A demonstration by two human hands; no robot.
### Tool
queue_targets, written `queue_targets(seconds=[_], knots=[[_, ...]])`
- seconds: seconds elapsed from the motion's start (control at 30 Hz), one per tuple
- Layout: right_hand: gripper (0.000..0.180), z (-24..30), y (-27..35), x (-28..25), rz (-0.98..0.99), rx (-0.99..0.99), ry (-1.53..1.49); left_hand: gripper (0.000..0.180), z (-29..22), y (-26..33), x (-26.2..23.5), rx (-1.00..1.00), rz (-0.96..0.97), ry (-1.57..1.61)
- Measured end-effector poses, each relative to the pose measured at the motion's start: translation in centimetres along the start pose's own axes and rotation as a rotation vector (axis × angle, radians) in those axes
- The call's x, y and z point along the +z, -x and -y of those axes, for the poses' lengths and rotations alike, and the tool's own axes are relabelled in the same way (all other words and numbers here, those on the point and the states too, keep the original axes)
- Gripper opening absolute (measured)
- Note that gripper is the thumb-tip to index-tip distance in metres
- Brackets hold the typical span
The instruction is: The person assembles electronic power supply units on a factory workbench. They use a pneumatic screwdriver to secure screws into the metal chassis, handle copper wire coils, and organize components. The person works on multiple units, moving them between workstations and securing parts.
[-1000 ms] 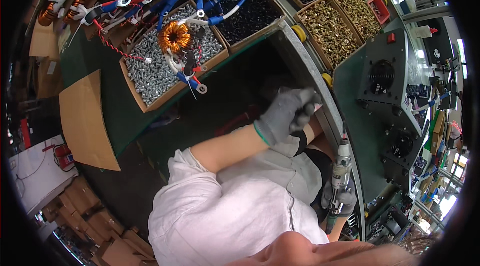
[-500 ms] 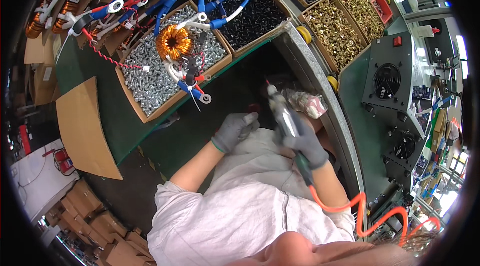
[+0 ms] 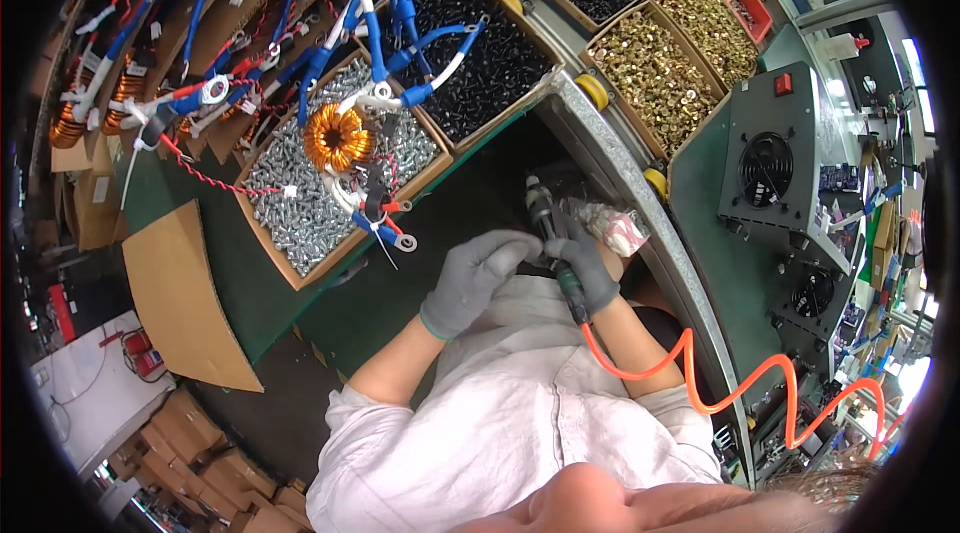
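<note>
My right hand (image 3: 588,268), in a grey glove, is wrapped round a pneumatic screwdriver (image 3: 542,215). The tool's tip points away from me, and an orange coiled hose (image 3: 690,353) trails from its rear end to the right. Close beside it on the left is my left hand (image 3: 478,280), gloved too, its fingers curled together near the tool. What those fingers hold, if anything, is hidden. Both hands are over my lap, in front of the bench edge. A copper-wound ring coil (image 3: 338,138) with blue and white cable lugs lies on a box of silver screws (image 3: 300,203).
Next to the silver screws stands a box of black screws (image 3: 475,53). Further right are boxes of brass-coloured fasteners (image 3: 655,73) and a grey metal rail (image 3: 640,193). A dark unit with a fan (image 3: 765,168) stands at the right. A cardboard sheet (image 3: 190,298) leans at the left.
My right hand has drawn the screwdriver left and nearer my body. My left hand has moved up beside it, so the two are close together. The whole view has shifted slightly.
</note>
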State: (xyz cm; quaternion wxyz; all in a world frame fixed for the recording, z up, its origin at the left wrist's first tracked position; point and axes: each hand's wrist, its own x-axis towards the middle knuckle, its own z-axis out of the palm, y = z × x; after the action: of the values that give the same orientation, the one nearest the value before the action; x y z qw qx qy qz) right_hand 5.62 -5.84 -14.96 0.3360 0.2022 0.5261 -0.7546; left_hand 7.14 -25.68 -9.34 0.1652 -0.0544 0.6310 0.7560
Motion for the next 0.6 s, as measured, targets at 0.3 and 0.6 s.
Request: queue_targets(seconds=[0.3, 0.6], knots=[[0.073, -1.6, 3.4, -1.2, 0.049, -0.084, -0.123, 0.024, -10.6, -12.8, -0.1, 0.978, -0.555, -1.363], [0.081, -1.7, 4.4, -1.7, 0.070, -0.054, -0.172, 0.042, -9.6, -13.1, -0.2, 0.820, -0.564, -0.558]])
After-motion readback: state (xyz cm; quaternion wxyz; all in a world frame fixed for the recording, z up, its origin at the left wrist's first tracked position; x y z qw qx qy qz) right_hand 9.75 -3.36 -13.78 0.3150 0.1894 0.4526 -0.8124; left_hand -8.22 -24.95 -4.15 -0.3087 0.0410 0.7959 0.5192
